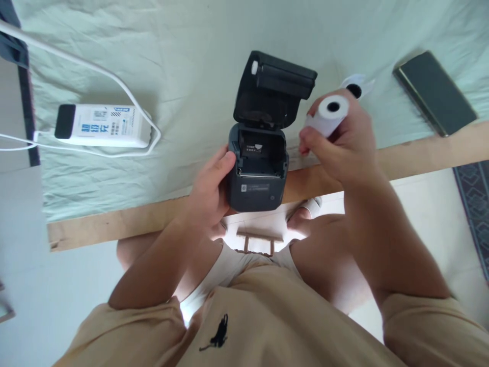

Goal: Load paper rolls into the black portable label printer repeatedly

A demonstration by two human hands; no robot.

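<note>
Holding the opened printer (257, 196) mid-frame in the left hand (212, 183) — gripping a paper roll (323, 122) in the right hand (349, 145), not yet loaded.

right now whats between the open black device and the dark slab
In the head view, the right hand gripping a white roll, plus another roll.

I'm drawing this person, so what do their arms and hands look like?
The left hand and right hand are bare, with no gloves, watch or bracelet showing. Each has a thumb and fingers. The forearms are uncovered too. Short, loose tan sleeves cover the upper arms.
</note>
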